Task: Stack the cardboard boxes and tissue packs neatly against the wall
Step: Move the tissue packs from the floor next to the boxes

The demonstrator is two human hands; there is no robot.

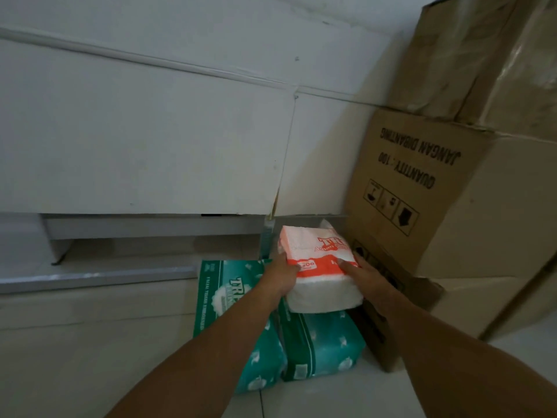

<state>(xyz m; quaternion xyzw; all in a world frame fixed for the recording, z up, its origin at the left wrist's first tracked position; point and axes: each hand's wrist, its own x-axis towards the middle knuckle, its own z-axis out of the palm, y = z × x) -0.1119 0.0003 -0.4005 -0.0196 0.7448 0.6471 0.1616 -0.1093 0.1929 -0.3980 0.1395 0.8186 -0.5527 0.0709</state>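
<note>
Orange tissue pack point(316, 257) — between left grip point(281, 277), right grip point(363, 277)

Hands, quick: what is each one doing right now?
Left hand: grips the orange-and-white tissue pack by its left side.
Right hand: grips the same pack's right side.

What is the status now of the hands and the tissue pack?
Hands: left hand and right hand grip the orange-and-white tissue pack. Pack on or just above the green tissue packs, beside the cardboard boxes. No obstacle seen.
</note>
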